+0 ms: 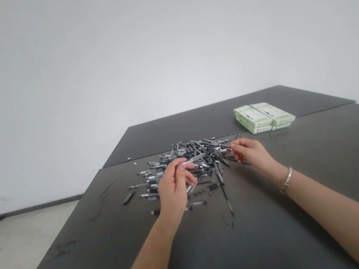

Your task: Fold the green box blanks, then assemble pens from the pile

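Observation:
My left hand (175, 186) is closed in a pinch around a clear-barrelled pen (195, 158) with a black grip, its front end pointing right. My right hand (250, 154), with a bracelet at the wrist, pinches a thin dark pen part (225, 146) close to the front end of that pen. Whether the two pieces touch cannot be made out. Below and behind both hands spreads a heap of pens and pen parts (169, 173), clear, grey and black. A thin dark refill-like stick (227, 200) lies at the heap's near side.
Several white-and-green boxes (265, 116), bundled together, lie at the back right of the dark table (254, 242). A short black piece (128, 198) lies left of the heap. Small white bits (129, 158) are near the table seam. A pale wall (165, 53) stands behind.

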A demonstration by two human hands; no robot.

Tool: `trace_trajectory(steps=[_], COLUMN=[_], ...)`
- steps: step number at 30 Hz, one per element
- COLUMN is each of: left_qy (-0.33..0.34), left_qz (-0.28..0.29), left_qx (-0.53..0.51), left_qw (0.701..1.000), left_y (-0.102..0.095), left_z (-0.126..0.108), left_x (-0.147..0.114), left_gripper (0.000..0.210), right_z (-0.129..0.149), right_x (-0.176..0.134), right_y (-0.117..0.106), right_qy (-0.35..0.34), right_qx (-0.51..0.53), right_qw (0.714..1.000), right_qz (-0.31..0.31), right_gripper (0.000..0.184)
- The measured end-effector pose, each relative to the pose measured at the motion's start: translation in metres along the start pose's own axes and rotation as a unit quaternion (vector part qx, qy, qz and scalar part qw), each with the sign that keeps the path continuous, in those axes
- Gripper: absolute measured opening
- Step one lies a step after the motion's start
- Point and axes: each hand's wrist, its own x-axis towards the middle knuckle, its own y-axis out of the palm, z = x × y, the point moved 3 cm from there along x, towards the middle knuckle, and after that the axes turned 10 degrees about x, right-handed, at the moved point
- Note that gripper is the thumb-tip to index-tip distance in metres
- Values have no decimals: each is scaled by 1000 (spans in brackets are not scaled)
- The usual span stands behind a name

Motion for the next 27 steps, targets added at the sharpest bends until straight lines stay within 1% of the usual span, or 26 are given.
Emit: trace_trajectory(steps=[1,2,4,7,9,11,13,16,20,23,27], left_qy=[-4,-7,-9,-8,-9,-9,-9,-10,-11,-15,-22], left_qz=[-3,-5,-11,-22,-25,-26,-25,-27,-27,-25,-23], left_qx=[0,-1,-8,-21,-21,-19,-19,-20,-24,-32,-43], left_qw=[1000,1000,1000,999,999,999,999,999,999,999,999], left_y=[-1,-1,-1,-2,-2,-2,-2,-3,-3,-2,-2], left_z=[1,1,3,5,6,7,7,7,8,9,10], left_x=[1,2,3,4,4,4,4,4,4,4,5], left_gripper=[26,26,27,27,26,26,26,26,26,26,26], right_z=[-4,-7,-11,-13,-12,-11,-10,-10,-11,-10,-8], right_x=[3,4,4,-2,-7,-10,-12,-13,-12,-12,-12], right_y=[-3,-4,-2,11,20,26,28,28,24,21,19], right_qy=[-26,-55,-108,-190,-238,-255,-254,-243,-216,-198,-170], right_qx=[-85,-166,-275,-369,-425,-454,-472,-488,-499,-497,-500], right_qw=[996,985,955,902,856,831,820,814,815,815,814], right_qz=[-4,3,31,117,172,196,201,201,199,221,243], right_gripper=[25,23,20,23,26,26,26,25,26,26,21])
